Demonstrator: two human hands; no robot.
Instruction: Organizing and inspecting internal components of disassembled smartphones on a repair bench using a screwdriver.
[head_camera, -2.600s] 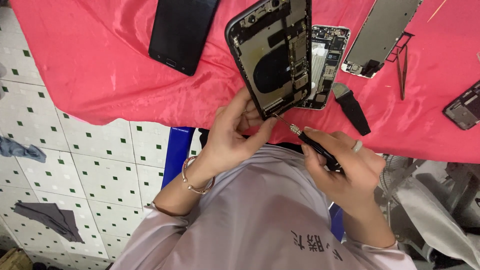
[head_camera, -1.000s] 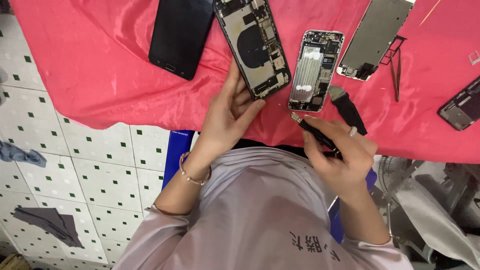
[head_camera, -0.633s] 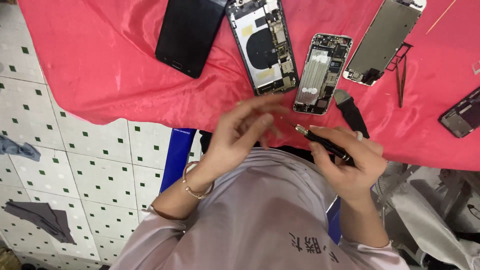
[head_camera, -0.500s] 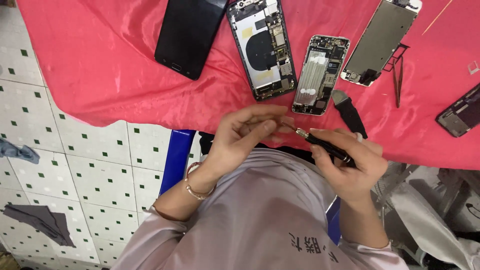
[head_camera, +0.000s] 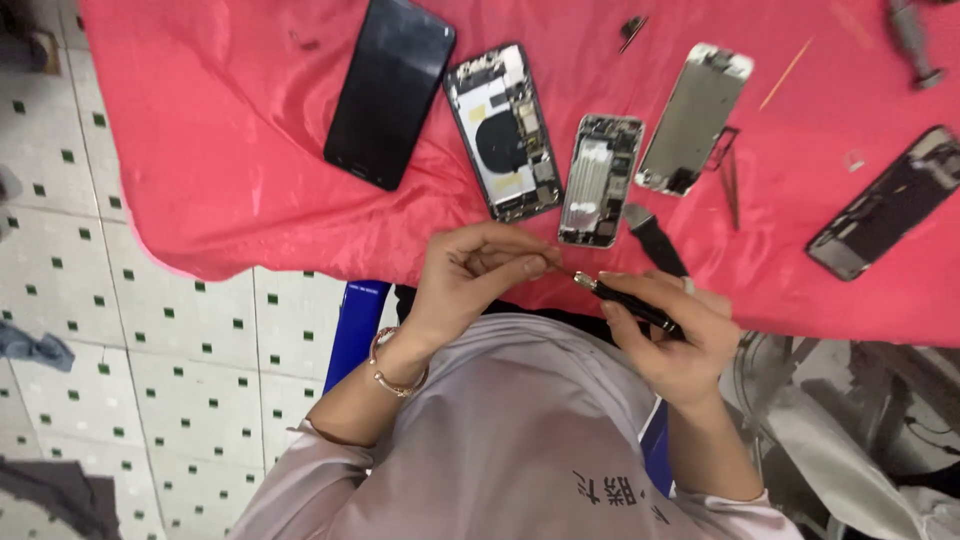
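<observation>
A slim black screwdriver (head_camera: 628, 303) with a metal tip is gripped in the curled fingers of the right hand (head_camera: 672, 340), just below the table edge. Its tip is pinched by the closed fingertips of the left hand (head_camera: 470, 275). On the glossy red cloth (head_camera: 230, 150) are laid a smooth black phone (head_camera: 389, 92), an opened phone shell (head_camera: 503, 132) and a smaller bare chassis (head_camera: 599, 180). White tiles (head_camera: 150, 340) with green dots cover the floor.
</observation>
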